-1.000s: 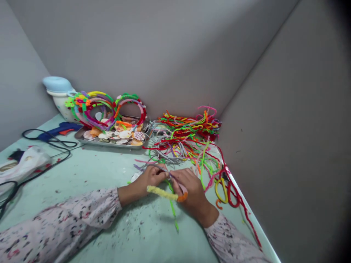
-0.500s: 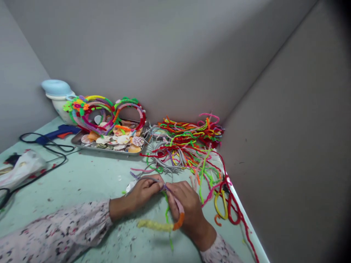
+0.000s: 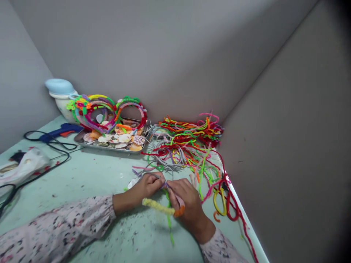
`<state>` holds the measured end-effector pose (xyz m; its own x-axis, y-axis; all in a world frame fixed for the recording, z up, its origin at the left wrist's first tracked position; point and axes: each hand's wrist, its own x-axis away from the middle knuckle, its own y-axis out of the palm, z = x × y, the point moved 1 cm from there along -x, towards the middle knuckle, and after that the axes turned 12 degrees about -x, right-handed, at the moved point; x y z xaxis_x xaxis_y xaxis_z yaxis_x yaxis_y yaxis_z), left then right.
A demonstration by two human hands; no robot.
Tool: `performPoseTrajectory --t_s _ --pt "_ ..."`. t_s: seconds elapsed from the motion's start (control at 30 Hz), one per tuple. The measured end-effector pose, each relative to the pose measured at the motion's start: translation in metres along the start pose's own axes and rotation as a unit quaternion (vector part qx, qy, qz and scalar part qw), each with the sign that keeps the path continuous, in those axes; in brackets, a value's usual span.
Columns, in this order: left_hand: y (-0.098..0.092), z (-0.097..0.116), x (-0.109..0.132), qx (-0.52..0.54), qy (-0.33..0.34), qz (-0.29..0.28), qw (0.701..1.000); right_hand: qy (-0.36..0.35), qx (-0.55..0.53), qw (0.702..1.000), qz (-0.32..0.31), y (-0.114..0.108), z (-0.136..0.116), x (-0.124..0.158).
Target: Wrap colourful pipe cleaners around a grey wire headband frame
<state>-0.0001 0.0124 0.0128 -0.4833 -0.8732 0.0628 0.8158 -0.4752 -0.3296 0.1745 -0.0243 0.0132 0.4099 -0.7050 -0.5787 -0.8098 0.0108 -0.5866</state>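
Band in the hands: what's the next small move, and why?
Probably one more tight turn of the purple pipe cleaner round the band, next to the pink section. The left hand pinches the purple strand where it meets the band. The right hand grips the band at its pink and orange part. The yellow, orange and pink stretches already look covered.

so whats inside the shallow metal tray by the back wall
Pale and orange seashells fill the shallow metal tray. Colourful pipe-cleaner-wrapped hoops stand over its rear, hiding whatever lies behind them; the tray floor is covered too.
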Motion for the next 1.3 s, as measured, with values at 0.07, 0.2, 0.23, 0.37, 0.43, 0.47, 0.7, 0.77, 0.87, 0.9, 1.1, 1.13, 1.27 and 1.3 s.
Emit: performPoseTrajectory --t_s 0.07,0.2,0.23,0.37,0.43,0.47,0.7,0.77,0.87,0.9,1.1,1.13,1.27,1.3 --pt "0.000 -0.002 -0.001 -0.019 0.013 0.016 1.000 -0.003 0.008 1.000 0.000 0.000 0.000 0.001" --pt "0.000 -0.006 -0.004 -0.040 0.029 0.030 0.998 -0.008 0.022 1.000 0.006 0.002 0.001 0.002" --pt "0.000 -0.007 -0.004 -0.048 0.032 0.030 0.998 -0.011 0.025 1.000 0.005 0.002 0.002 0.002" --pt "0.000 -0.007 -0.005 -0.076 0.049 0.037 0.995 -0.024 0.052 0.998 0.020 0.001 0.004 0.001" --pt "0.000 -0.006 -0.006 -0.082 0.057 0.044 0.994 -0.033 0.061 0.997 0.022 0.000 0.005 0.001" --pt "0.000 -0.006 -0.006 -0.085 0.059 0.046 0.994 -0.035 0.065 0.997 0.020 -0.001 0.005 0.001" --pt "0.002 -0.009 -0.008 -0.098 0.050 0.045 0.993 -0.034 0.063 0.997 -0.005 -0.003 0.003 0.000" --pt "0.004 -0.009 -0.008 -0.086 0.046 0.043 0.994 -0.036 0.061 0.997 -0.008 -0.004 0.004 0.000" --pt "0.005 -0.009 -0.007 -0.052 0.038 0.038 0.997 -0.035 0.061 0.998 0.000 -0.004 0.005 0.000" --pt "0.005 -0.008 -0.007 -0.042 0.033 0.035 0.998 -0.034 0.061 0.998 0.004 -0.004 0.006 0.000" --pt "0.006 -0.005 -0.006 -0.020 0.013 0.030 0.999 -0.018 0.044 0.998 0.046 -0.002 0.012 0.002" --pt "0.007 -0.005 -0.006 -0.018 0.012 0.027 0.999 -0.014 0.036 0.998 0.055 -0.002 0.013 0.002" --pt "0.011 -0.008 -0.006 -0.016 0.001 0.045 0.999 0.030 0.004 0.997 0.077 -0.004 0.015 0.002" --pt "0.012 -0.009 -0.005 -0.022 0.002 0.058 0.998 0.043 0.000 0.996 0.080 -0.005 0.015 0.002"
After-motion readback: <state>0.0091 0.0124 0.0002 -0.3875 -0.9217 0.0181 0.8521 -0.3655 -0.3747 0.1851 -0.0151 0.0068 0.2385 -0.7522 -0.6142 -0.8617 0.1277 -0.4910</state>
